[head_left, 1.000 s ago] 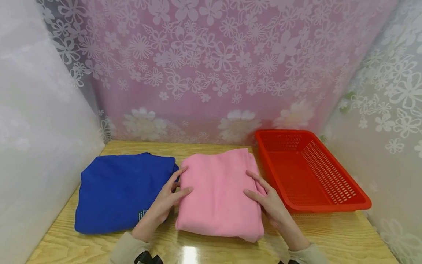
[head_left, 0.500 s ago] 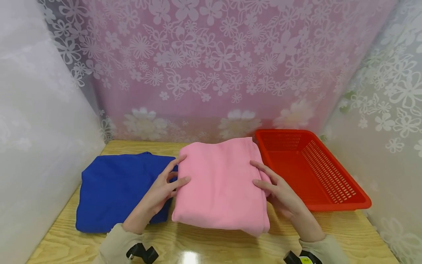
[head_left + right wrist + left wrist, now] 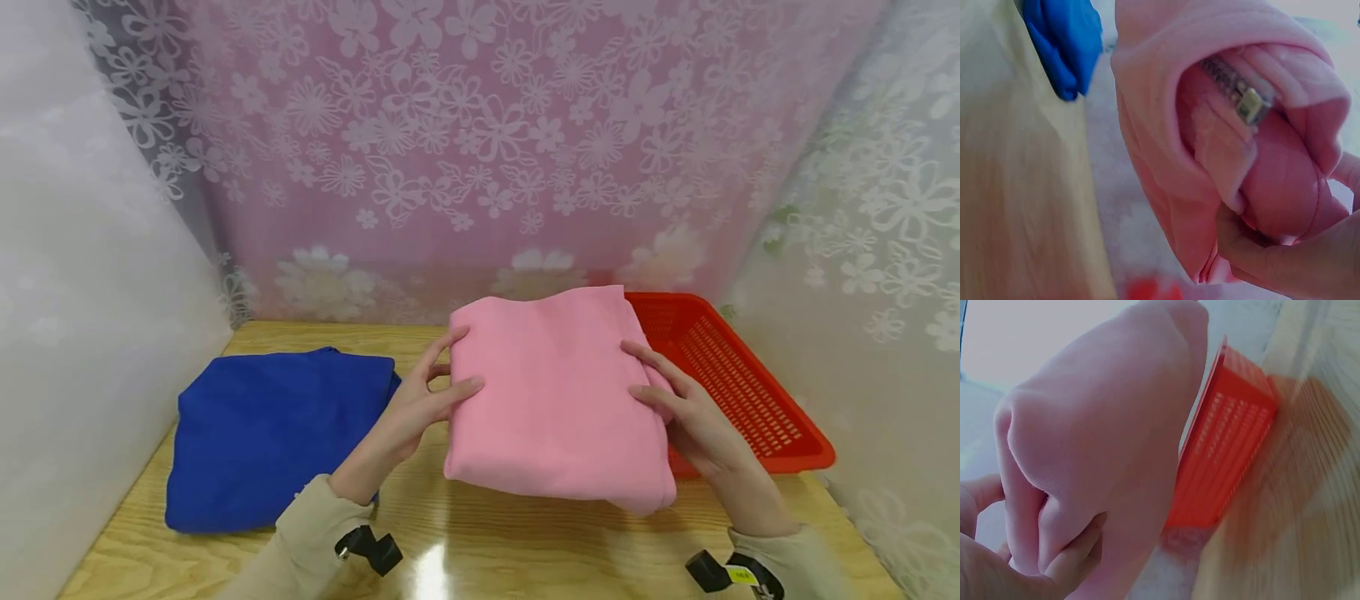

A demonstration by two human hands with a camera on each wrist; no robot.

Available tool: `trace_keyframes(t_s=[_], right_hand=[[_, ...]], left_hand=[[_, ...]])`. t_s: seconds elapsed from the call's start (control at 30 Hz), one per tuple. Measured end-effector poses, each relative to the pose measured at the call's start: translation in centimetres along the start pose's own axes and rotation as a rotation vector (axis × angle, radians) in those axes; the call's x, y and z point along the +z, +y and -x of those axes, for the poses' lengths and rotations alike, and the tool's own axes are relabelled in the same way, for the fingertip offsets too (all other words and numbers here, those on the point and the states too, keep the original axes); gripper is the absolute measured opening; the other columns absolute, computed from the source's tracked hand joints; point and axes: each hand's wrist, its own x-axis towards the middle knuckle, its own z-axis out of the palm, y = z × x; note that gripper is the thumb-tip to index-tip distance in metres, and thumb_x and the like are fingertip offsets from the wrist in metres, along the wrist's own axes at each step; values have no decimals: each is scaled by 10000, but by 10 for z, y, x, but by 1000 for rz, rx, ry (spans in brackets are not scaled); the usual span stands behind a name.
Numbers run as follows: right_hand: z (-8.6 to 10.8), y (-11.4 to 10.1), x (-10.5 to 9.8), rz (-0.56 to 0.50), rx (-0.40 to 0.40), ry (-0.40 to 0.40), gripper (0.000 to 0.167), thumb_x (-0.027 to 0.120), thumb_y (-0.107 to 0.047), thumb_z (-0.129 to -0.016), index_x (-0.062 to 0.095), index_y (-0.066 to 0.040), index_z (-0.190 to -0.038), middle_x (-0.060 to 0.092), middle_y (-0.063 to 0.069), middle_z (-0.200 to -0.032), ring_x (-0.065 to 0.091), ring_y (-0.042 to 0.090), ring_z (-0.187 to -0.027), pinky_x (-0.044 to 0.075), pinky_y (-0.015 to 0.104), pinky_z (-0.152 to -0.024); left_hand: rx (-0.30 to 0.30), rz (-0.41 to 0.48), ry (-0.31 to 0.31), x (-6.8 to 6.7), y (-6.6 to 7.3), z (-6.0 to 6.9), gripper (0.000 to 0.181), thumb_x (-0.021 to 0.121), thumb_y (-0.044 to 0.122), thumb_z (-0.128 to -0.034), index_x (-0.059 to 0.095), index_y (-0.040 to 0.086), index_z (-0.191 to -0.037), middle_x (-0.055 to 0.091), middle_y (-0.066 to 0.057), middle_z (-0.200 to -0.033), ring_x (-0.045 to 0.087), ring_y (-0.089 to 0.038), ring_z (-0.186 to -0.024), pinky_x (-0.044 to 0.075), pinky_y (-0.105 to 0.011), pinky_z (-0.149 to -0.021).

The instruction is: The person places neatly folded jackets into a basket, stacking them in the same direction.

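Observation:
A folded pink garment (image 3: 555, 400) is held up off the table between both hands. At its left edge the left hand (image 3: 412, 404) grips it, thumb on top and other fingers along the side and beneath. My right hand (image 3: 697, 417) grips the opposite edge in the same way. In the right wrist view a metal zipper (image 3: 1235, 90) shows among the garment's folds, near the right hand (image 3: 1297, 262). The left wrist view has the left hand (image 3: 1029, 569) pinching the folded layers. The garment covers part of a red plastic basket (image 3: 750, 408).
A folded blue garment (image 3: 270, 433) lies on the wooden table (image 3: 375, 558) at the left. The red basket with slotted sides stands at the right, near the floral curtain wall (image 3: 885, 275). A pink floral curtain (image 3: 480, 167) hangs behind the table.
Both hands have lifted the pink garment off the table and carried it to the right, so it now overlaps the basket in the head view. The blue garment has stayed put.

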Motion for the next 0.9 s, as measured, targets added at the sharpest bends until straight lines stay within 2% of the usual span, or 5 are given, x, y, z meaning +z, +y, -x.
trace_keyframes(t_s=[0.23, 0.5, 0.57, 0.73, 0.9], right_hand=[[17, -26, -52, -9, -37, 16, 544, 420, -74, -1080, 385, -293, -1577, 469, -40, -1387, 646, 132, -1039, 605, 333, -801], [32, -47, -113, 132, -99, 84, 546, 397, -52, -1078, 390, -276, -1576, 432, -54, -1387, 665, 113, -958, 605, 301, -711], [34, -51, -125, 172, -113, 109, 543, 398, -34, -1075, 394, -247, -1575, 454, -58, -1387, 668, 97, -952, 598, 279, -700], [34, -61, -153, 320, -94, 193, 531, 448, -17, -1063, 408, -190, -1564, 477, -62, -1387, 655, 68, -956, 583, 257, -686], [29, -62, -181, 502, -32, 258, 542, 519, -59, -1052, 407, -196, -1565, 466, -104, -1392, 622, 30, -1007, 570, 231, -724]], left_hand=[[99, 20, -5, 54, 1, -34, 678, 746, 189, -939, 439, 399, -1507, 419, -190, -1393, 621, -304, -1093, 601, -411, -816], [201, 73, -23, 116, -8, -72, 681, 764, 163, -921, 455, 375, -1489, 462, -145, -1307, 647, -253, -944, 602, -374, -776], [220, 81, -31, 129, -12, -80, 676, 761, 155, -921, 452, 355, -1488, 468, -127, -1265, 627, -213, -906, 594, -348, -762], [257, 61, -66, 161, -24, -97, 720, 760, 153, -920, 377, 291, -1515, 475, -71, -1248, 606, -170, -952, 586, -302, -798], [247, 30, -74, 188, -39, -111, 775, 756, 148, -920, 306, 269, -1539, 419, 6, -1417, 632, -180, -1039, 577, -274, -867]])
